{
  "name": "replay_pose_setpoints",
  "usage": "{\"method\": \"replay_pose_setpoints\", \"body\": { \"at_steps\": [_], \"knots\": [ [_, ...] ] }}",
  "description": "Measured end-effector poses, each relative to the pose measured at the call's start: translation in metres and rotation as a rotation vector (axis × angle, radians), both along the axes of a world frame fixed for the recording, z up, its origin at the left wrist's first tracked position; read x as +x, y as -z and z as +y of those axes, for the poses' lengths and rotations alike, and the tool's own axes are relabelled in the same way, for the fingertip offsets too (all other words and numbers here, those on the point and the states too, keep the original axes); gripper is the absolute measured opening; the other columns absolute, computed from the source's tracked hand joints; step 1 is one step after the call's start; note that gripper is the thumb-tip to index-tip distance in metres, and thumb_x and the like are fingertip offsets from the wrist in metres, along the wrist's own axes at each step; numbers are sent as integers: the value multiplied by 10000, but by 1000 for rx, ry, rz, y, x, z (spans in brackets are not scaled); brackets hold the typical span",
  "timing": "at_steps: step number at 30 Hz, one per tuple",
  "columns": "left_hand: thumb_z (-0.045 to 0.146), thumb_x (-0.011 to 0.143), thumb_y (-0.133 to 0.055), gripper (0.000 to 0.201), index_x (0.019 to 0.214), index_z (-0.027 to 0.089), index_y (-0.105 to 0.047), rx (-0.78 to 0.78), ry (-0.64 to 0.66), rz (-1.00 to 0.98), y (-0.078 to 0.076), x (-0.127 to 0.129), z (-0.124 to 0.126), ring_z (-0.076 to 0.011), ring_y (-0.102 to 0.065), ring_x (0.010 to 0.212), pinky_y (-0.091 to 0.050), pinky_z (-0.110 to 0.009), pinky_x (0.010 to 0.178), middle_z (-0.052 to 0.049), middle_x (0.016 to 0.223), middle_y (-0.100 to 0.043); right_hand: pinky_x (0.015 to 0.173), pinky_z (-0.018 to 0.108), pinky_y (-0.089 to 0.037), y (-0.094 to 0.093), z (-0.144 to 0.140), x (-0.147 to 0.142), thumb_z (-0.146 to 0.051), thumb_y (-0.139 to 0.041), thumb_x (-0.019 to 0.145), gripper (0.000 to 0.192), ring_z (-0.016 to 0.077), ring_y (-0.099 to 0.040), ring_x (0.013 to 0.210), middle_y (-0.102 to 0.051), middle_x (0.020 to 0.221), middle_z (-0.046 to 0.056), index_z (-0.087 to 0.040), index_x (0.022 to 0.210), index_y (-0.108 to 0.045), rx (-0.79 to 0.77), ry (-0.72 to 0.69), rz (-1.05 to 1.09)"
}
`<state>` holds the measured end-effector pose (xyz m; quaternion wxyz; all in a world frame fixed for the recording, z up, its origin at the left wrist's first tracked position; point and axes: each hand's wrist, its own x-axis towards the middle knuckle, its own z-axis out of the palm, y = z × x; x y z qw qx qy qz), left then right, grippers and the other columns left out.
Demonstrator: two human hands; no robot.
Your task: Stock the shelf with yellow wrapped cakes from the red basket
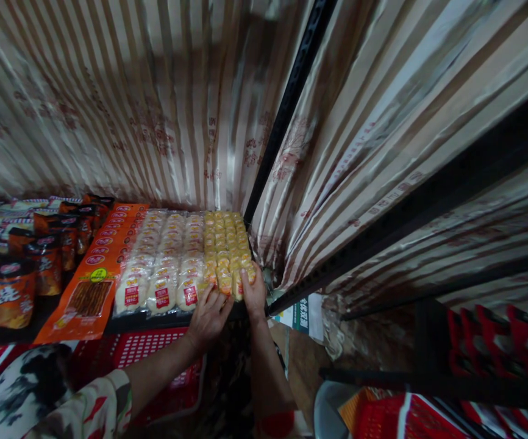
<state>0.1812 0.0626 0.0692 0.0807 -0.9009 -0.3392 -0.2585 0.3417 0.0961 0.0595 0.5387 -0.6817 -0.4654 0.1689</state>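
1. Shelf (pixel 186 320): dark shelf w/ striped shiny wrap hung behind and to the right of it. It is the landmark for all below. Black upright post (pixel 291 97) rises from the shelf's right back corner.
2. Snack rows on the shelf, front to back: white packs (pixel 163 256) w/ red labels fill the middle; yellow packs (pixel 225 244) run along the right end, beside the post.
3. Orange pack (pixel 97 274): long, flat, lies left of the white packs. Further left on the shelf stand dark-orange bags (pixel 12 286).
4. Red baskets (pixel 154 360) sit below the shelf's front edge; more red ones lower right, well apart from the shelf.
5. Left hand (pixel 208 317): at the shelf's front edge, fingers (pixel 216 300) spread flat and resting on the front yellow packs, next to the white ones. Not closed round anything; looks like pressing/steadying.
6. Right hand (pixel 253 291): at the shelf's right front corner, fingers curled over the outermost front yellow pack. Cannot tell if it truly grips it or just pushes.
7. Step in hand, my read: squaring up the front of the yellow row at the shelf's right end.
8. Next move calls for: gentle, even push so packs sit flush w/ the shelf front, no crushing, no shoving into the white row.
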Motion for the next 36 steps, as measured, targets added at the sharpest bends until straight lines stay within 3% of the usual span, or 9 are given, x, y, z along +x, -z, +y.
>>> {"method": "replay_pose_setpoints", "body": {
  "at_steps": [8,16,22,31,36],
  "knots": [
    [181,928,-305,352,1188,153,-540,-63,-38,-20,-5,9,3,-190,-522,918,-298,-480,1077,-74,927,-576,975,400,-405,3,2,1,-487,-497,818,559,234,-540,1111,-592,1199,103,-184,1287,-468,6,-2,34],
    [180,932,-310,350,1176,132,-557,-55,-40,0,-2,11,6,-199,-526,895,-319,-473,1068,-75,907,-589,1051,406,-336,-3,-1,-3,-477,-484,801,691,240,-429,1257,-437,1384,118,-173,1399,-317,8,-24,28],
    [164,938,-279,364,1187,132,-542,-50,-31,-37,-5,11,6,-192,-537,894,-337,-465,1056,-73,902,-593,1049,422,-344,-3,-2,-3,-399,-650,654,946,270,-412,1272,-371,1429,125,-181,1447,-181,-11,-36,11],
    [150,933,-296,307,1073,115,-566,-36,-30,-84,10,11,8,-194,-534,924,-325,-465,1050,-82,931,-591,1065,431,-318,-6,-4,-3,-392,-709,615,970,276,-381,1289,-371,1427,137,-175,1429,-228,-22,-86,-111],
    [169,923,-343,270,1072,154,-568,-27,-2,-100,5,8,5,-196,-534,963,-336,-456,1034,-71,964,-602,1068,440,-305,-8,-5,-3,-438,-672,670,910,279,-355,1302,-356,1430,155,-142,1419,-249,-23,-90,-199]
  ]
}}
